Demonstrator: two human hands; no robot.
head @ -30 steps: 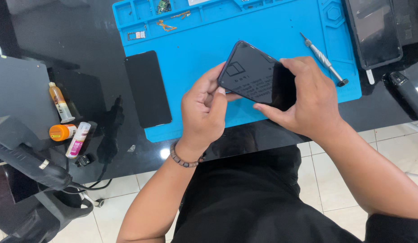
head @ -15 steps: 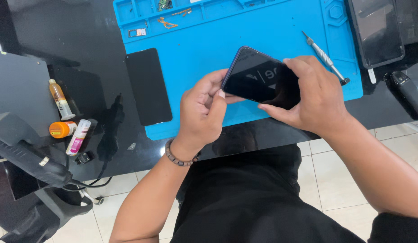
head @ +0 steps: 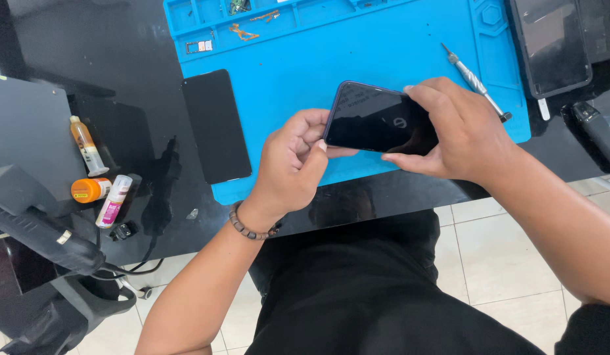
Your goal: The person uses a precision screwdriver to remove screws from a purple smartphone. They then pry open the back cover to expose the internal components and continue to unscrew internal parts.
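- Tilted flatter now than half a second ago: dark phone [head: 377,119] with a purple edge, glossy face up toward the camera, held just above the near edge of the blue work mat [head: 384,52].
- Clamped on its left end: left hand [head: 292,164], fingers curled, thumb pressed at the phone's corner, beaded bracelet [head: 247,227] at the wrist.
- Wrapped over its right end: right hand [head: 459,131], fingers across the top edge, thumb under the near edge, gripping firmly.
- Lying flat to the left, half on the mat, half on the black tabletop [head: 121,66]: a separate black screen panel [head: 216,125].
- Further left, grouped together: an amber glue bottle [head: 87,144], an orange-capped tub [head: 89,189], a small white-and-pink tube [head: 113,200]; beside them a black heat gun [head: 35,227] with its cable.
- Resting past the right hand at the mat's right side: a slim screwdriver [head: 474,80].
- Sitting at the mat's far trays: small parts and an orange flex strip [head: 242,31].
- Lying at far right: another dark device [head: 551,43].
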